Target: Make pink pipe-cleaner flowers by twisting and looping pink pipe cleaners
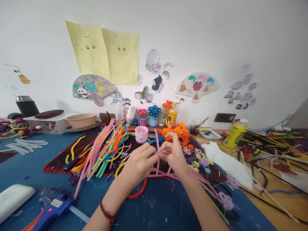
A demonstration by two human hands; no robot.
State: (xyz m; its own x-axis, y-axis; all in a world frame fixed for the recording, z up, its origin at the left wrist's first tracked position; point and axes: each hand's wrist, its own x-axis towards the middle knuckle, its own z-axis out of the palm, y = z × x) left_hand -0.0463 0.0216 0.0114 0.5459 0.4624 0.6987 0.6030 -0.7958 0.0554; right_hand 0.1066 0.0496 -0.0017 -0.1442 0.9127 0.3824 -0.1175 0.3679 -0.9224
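Both hands meet above the dark mat near the middle of the view, working on one pink pipe cleaner [157, 138]. My left hand [141, 159] pinches its lower part with curled fingers. My right hand [173, 154] holds a looped part between thumb and fingers, with the index finger raised. One end of the pipe cleaner points upward between the hands. Just behind them stands a small pink pot [141, 134]. Orange pipe-cleaner flowers [179, 133] lie beyond my right hand, and more pink pipe cleaners [202, 181] pass under my right forearm.
A pile of coloured pipe cleaners [106, 147] spreads to the left. At the front left lies a blue glue gun [54, 210] with a lit red light. Purple flowers [225, 200] lie to the right, near a yellow bottle [235, 133]. Potted flowers [154, 112] stand along the wall.
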